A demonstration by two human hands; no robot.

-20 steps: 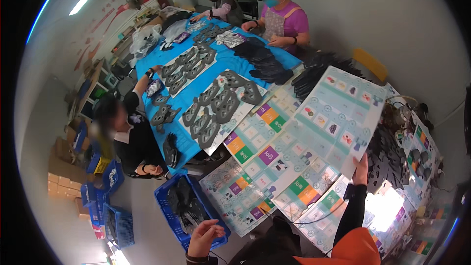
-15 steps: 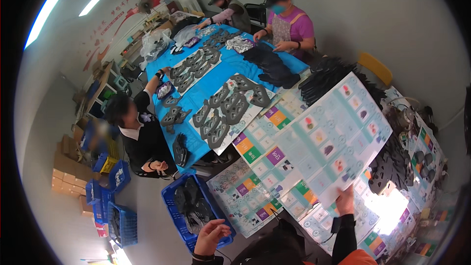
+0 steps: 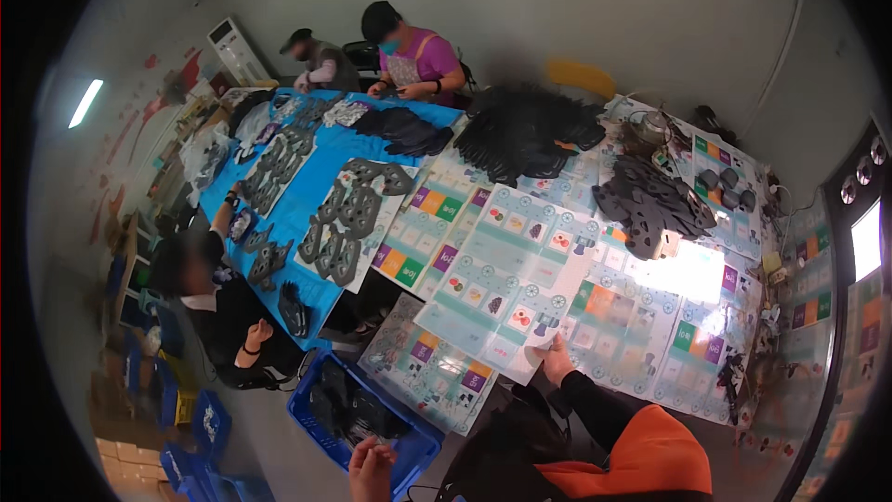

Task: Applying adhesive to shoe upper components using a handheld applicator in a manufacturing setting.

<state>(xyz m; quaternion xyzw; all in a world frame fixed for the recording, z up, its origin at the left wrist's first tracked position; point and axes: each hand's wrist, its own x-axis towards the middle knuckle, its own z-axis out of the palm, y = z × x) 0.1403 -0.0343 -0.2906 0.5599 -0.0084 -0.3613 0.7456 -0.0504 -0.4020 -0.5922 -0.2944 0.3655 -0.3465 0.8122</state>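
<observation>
A large pale printed board point(image 3: 506, 265) with small fruit pictures lies flat over the similarly printed table covering point(image 3: 604, 353). My right hand point(image 3: 556, 360) grips its near edge, thumb on top, the other fingers hidden beneath. Low in the view, my left hand point(image 3: 371, 471) is raised over the near end of a blue crate point(image 3: 429, 446). Its fingers are loosely curled with nothing visible in them. Dark flat pieces point(image 3: 348, 409), some seemingly in clear plastic, fill the crate.
Dark foam-like parts are heaped at the back point(image 3: 520, 135) and right point(image 3: 646, 204). On the left, a blue-covered table point(image 3: 283, 270) carries grey cut-out parts point(image 3: 348, 223). Three people work around it, one point(image 3: 209, 316) on its near left side. Blue crates point(image 3: 212, 423) stand at lower left.
The board in my right hand has come down from a raised tilt onto the table. My left hand has moved slightly down and left. The whole view has turned to the right.
</observation>
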